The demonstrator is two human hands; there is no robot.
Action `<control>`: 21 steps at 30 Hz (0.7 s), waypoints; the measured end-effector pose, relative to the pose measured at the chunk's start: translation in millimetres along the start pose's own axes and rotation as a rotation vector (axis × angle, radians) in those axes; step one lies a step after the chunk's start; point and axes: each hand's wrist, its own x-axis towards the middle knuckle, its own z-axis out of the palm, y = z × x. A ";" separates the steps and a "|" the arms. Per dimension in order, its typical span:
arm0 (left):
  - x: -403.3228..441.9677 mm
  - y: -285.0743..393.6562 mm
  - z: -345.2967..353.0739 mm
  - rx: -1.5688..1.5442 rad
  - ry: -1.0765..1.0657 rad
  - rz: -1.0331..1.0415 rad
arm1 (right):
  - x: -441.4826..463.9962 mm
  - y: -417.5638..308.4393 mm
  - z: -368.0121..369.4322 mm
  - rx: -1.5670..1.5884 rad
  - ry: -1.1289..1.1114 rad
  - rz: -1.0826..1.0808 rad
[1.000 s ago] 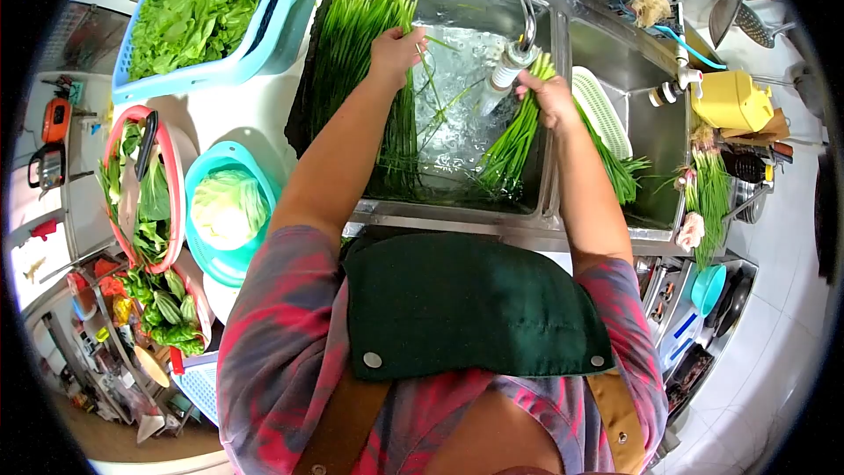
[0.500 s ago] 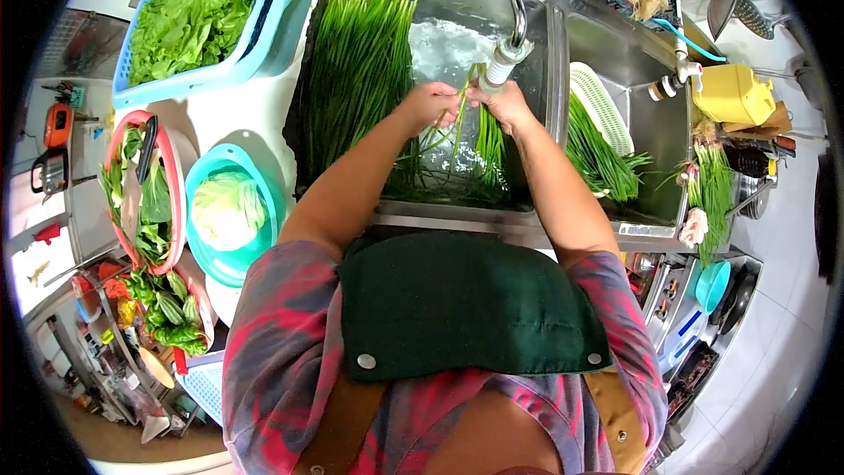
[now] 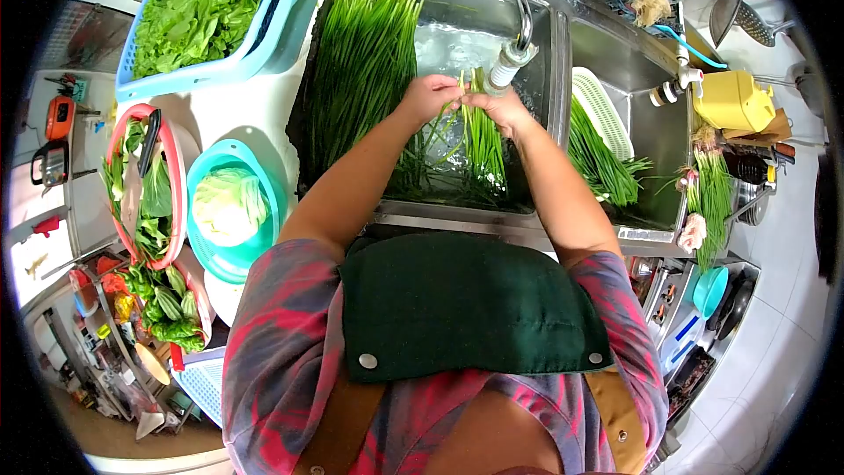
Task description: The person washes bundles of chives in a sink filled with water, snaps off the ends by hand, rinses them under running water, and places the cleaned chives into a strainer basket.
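Observation:
Over the left basin of a steel sink [image 3: 545, 227], my right hand [image 3: 499, 111] is closed round a small bunch of chives [image 3: 483, 154], whose green ends hang down toward the water. Close beside it, my left hand [image 3: 429, 98] has its fingers pinched together at the upper ends of the stalks. A few loose stalks dangle below the left fingers. The tap's spout [image 3: 508, 66] stands just above my right hand. To the left, a large pile of chives [image 3: 365, 70] fills that side of the basin.
In the right basin, more chives [image 3: 598, 154] lie against a pale green basket [image 3: 605, 110]. The left counter holds a blue basket of lettuce [image 3: 207, 13], a turquoise bowl with cabbage [image 3: 230, 205] and a pink-rimmed basin [image 3: 180, 202]. A yellow jug [image 3: 734, 101] stands at right.
The stalks between my hands have shifted slightly, with the bunch under my right hand now hanging more spread out. Both hands stay close together near the tap.

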 end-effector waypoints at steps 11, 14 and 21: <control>10.9 23.7 -2.2 -0.372 -0.084 -0.314 | -9.7 -18.2 -4.5 0.101 0.021 0.115; 14.7 27.4 0.5 -0.302 -0.077 -0.355 | -11.7 -12.6 -3.6 0.110 -0.052 0.039; 22.4 22.4 -0.7 -0.162 -0.045 -0.322 | -21.0 -3.3 -15.2 0.585 -0.073 0.085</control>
